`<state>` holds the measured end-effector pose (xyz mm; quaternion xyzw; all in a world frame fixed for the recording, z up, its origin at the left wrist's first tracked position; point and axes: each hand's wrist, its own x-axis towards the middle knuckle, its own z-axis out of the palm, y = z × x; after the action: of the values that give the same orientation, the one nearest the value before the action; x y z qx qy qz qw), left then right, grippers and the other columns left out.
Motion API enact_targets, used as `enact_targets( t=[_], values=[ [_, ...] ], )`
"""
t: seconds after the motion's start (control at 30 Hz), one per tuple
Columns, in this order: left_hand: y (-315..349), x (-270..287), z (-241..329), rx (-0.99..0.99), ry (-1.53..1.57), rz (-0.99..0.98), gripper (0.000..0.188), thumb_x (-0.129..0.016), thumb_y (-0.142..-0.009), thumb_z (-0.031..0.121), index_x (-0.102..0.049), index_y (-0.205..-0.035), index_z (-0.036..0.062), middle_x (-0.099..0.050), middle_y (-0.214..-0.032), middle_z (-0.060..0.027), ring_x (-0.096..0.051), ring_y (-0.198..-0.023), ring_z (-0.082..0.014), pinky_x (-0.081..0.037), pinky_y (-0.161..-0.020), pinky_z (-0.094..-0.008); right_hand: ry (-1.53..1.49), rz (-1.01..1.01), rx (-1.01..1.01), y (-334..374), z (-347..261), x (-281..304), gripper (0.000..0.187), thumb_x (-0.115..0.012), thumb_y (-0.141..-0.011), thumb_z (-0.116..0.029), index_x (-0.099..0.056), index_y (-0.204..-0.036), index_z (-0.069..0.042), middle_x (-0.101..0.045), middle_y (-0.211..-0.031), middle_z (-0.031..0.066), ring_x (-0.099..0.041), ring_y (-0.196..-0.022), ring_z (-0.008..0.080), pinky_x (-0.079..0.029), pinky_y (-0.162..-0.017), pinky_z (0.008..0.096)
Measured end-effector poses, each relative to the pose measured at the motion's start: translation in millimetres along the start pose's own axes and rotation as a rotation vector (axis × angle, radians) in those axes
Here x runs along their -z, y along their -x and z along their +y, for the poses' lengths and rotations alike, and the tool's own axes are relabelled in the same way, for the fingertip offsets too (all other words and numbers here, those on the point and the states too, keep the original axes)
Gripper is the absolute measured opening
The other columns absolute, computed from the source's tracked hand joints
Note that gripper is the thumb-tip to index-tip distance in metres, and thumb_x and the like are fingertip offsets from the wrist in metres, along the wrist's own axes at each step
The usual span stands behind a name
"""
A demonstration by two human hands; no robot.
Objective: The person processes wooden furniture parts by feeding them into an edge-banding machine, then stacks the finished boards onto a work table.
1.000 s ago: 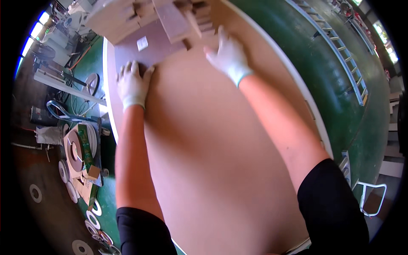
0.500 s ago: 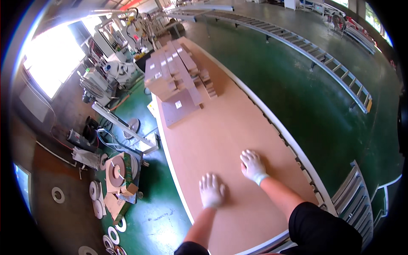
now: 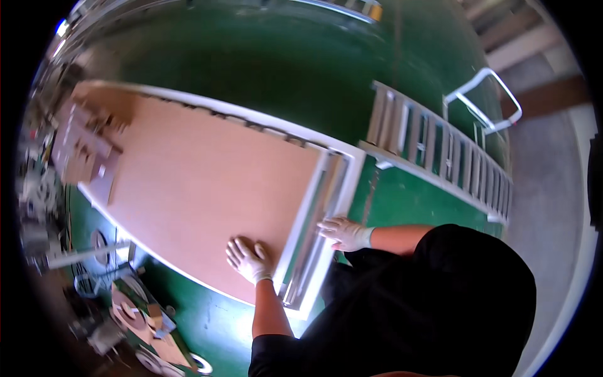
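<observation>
My left hand (image 3: 250, 261), in a pale glove, lies on the near part of a large brown board (image 3: 207, 169) with its fingers spread. Nothing is held in it. My right hand (image 3: 345, 234), gloved too, reaches over the white end frame (image 3: 355, 173) beside the board, its fingers stretched toward a metal roller (image 3: 317, 220). Whether those fingertips touch the roller or the frame I cannot tell. At the board's far left end stand stacked brown panels (image 3: 85, 154).
A roller conveyor section (image 3: 440, 147) stands to the right, with a white tubular rail (image 3: 483, 100) behind it. At the lower left are an open carton (image 3: 135, 314) with rolls of edge strip and several loose rings on the green floor (image 3: 207, 323).
The view has swung round to the right. My right hand has left the board's surface and moved to the frame at its near end; my left hand still rests on the board.
</observation>
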<state>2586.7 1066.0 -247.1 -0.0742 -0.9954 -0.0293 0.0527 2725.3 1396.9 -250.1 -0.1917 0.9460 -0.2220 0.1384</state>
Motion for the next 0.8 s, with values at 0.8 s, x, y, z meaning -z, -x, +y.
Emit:
enact_targets(
  t=[0.8],
  values=[
    [-200.2,-47.8,300.3,0.671,-0.132,-0.522,0.101,-0.029,-0.097,0.079,-0.007,-0.166,0.0082,-0.006,-0.172,-0.0246,-0.011,-0.154,-0.0540,-0.012,-0.121,-0.0669,-0.404,0.297,-0.867,338.0,373.2,38.8,0.035,-0.049,-0.107,-0.031,-0.069,-0.116,-0.003,-0.070,-0.112,0.0193,-0.067,-0.101,0.0399,-0.053,-0.092,0.0463]
  ],
)
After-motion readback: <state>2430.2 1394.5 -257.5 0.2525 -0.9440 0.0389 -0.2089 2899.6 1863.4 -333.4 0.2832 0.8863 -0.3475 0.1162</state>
